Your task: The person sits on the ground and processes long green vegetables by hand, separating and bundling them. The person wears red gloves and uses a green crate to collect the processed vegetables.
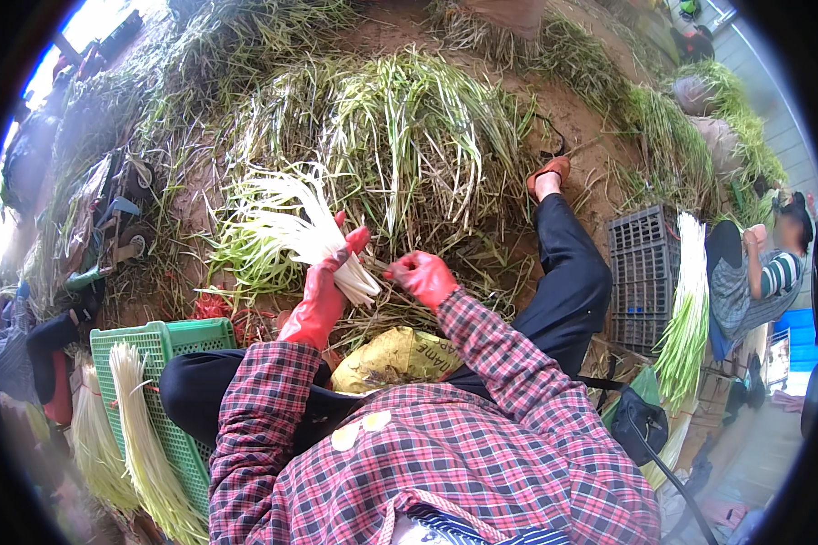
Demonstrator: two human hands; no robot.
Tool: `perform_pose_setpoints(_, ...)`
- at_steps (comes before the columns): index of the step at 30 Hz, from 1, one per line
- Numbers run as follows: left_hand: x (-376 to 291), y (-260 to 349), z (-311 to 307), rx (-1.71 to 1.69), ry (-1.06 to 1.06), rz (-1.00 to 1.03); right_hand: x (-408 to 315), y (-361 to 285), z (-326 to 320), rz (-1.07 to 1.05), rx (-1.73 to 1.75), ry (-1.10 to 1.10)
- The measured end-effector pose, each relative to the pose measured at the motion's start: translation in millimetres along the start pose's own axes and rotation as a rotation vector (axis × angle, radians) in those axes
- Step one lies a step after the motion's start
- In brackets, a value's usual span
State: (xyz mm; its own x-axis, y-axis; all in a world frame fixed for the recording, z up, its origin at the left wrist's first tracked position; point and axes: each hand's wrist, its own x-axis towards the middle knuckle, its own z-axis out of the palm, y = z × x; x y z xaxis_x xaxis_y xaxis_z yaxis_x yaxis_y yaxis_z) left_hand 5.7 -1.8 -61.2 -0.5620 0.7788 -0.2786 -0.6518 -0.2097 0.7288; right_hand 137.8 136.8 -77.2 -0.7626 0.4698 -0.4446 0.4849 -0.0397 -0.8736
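My left hand (318, 296), in a red rubber glove, grips a bunch of long white-stemmed leafy stalks (303, 221). Their pale cut ends point toward my right hand, and the greener leaves spread up and to the left. My right hand (424, 276), gloved the same way, is beside those ends with its fingers curled together. Something thin and dull shows near its fingertips, too small to tell whether it is held. Beyond both hands lies a large heap of green and withered stalks (409, 136). A yellow sack (392, 357) bearing writing rests between my legs.
On the left stands a green plastic crate (198, 337), with a tied stalk bundle (143, 429) leaning on it. To the right are a dark crate (641, 272), another bundle (685, 300) and a seated person (770, 272). A wheeled cart (126, 218) stands far left.
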Motion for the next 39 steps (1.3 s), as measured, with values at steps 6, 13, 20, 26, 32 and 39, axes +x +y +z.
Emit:
perform_pose_setpoints(6, -1.6, 0.9, 1.0, -0.061, -0.019, 0.045, -19.7, 37.1, -46.9, 0.362, -1.141, -0.208)
perform_pose_setpoints(13, 8.1, 71.6, 25.8, -0.152, 0.234, 0.272, 7.7, 66.2, -49.0, 0.756, -1.372, -0.581)
perform_pose_setpoints(20, -30.9, 268.4, 46.7, 0.079, 0.199, 1.029, 42.1, 58.6, -51.2, 0.425, -1.133, -0.15)
perform_pose_setpoints(26, 5.1, 269.5, 15.4, -0.317, -0.693, 0.3, 133.8, 42.8, -2.9, 0.44, -0.216, 0.044)
perform_pose_setpoints(32, 32.5, 162.3, -9.3, -0.531, -0.027, 0.065, 143.9, 57.4, 8.9, 0.371, -0.153, 0.205)
perform_pose_setpoints(39, 27.5, 79.6, 35.5, -0.008, 0.27, -0.389, 43.9, -3.4, 0.8, 0.031, 0.732, -0.007)
